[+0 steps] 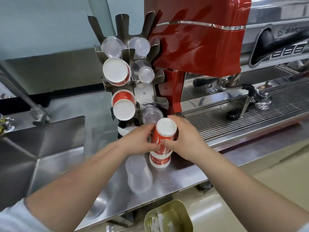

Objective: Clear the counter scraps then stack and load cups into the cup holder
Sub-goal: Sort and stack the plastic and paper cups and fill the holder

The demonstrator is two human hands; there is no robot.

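Both hands, left hand (142, 139) and right hand (184, 138), grip the inverted red paper cup stack (163, 139) near the steel counter's (184, 178) front edge, steadying it for the cup holder (145, 92) behind

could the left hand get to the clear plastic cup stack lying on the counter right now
Probably not at once. The left hand is gripping the red paper cup stack together with the right hand. The clear cup stack lies just below it on the counter, nothing between them, so it looks reachable after letting go.

Left grip (140, 139) curled, pinching; right grip (182, 139) curled, pinching; forearms converging.
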